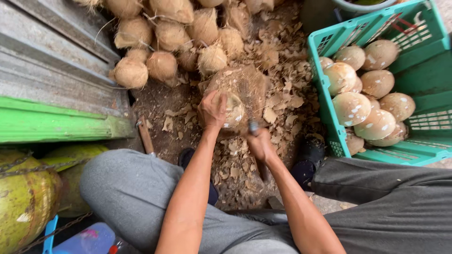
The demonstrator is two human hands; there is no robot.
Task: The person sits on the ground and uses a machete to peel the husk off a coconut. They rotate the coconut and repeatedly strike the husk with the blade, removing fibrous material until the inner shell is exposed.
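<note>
My left hand (212,111) grips a partly shelled coconut (234,109) resting on a worn wooden block (242,83) on the ground. My right hand (260,145) is closed around the handle of a chopping knife (254,126); its blade is blurred over the block just right of the coconut. Brown shell chips (282,101) lie scattered around the block. My knees in grey trousers frame the spot on both sides.
A pile of husky brown coconuts (162,35) lies beyond the block. A green plastic crate (426,66) at right holds several peeled pale coconuts (351,107). Green coconuts (26,200) and a green-edged board (56,123) are at left. A blue-capped bottle (87,240) is at bottom left.
</note>
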